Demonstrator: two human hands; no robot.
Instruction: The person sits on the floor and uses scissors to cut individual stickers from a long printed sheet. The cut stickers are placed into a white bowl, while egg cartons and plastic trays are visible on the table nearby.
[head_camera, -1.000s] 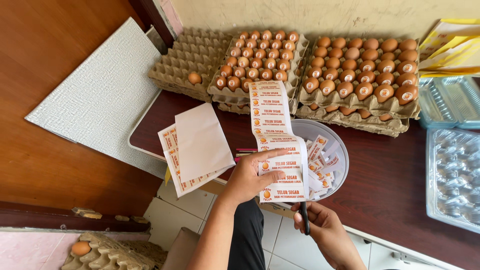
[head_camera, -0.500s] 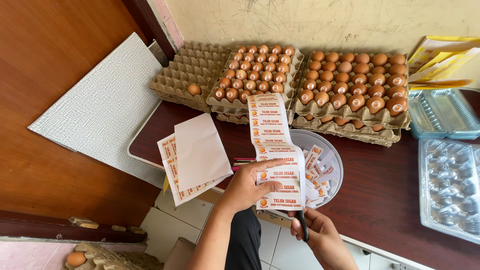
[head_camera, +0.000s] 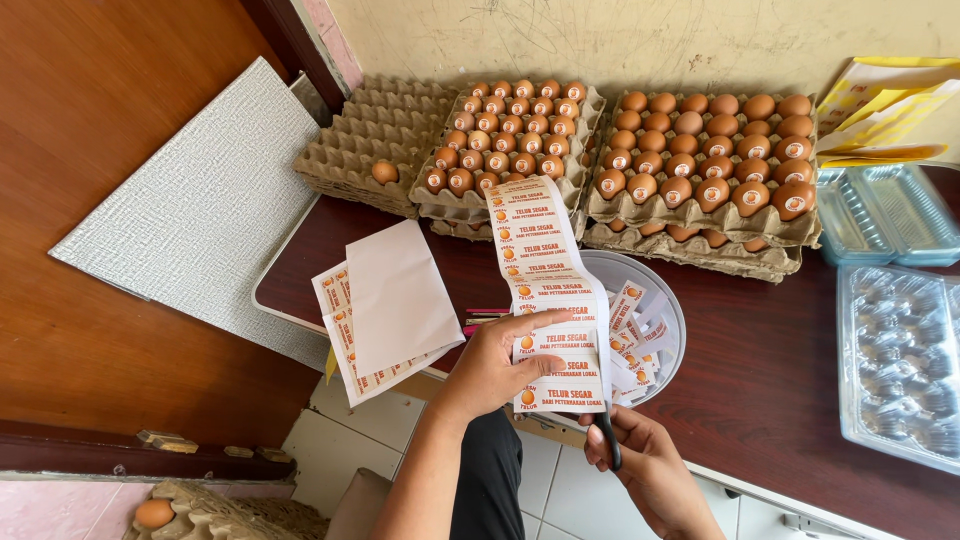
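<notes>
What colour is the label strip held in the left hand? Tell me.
White with orange print and small orange egg emblems: the label strip, held by the left hand, clearest in the head view.

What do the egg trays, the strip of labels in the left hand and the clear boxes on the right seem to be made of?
Egg trays: moulded paper pulp, by the look, grey-brown, matt and rough.
Strip of labels: thin printed paper, probably; it bends and curls.
Clear boxes: thin transparent plastic, likely; glossy, with moulded egg cups showing through.

Long white label strip with orange egg marks, pinched in my left fingers. Cut labels heaped in round white dish just beyond. Label sheets, mostly blank side up, left of my fingers. Clear plastic egg packs far right.
</notes>
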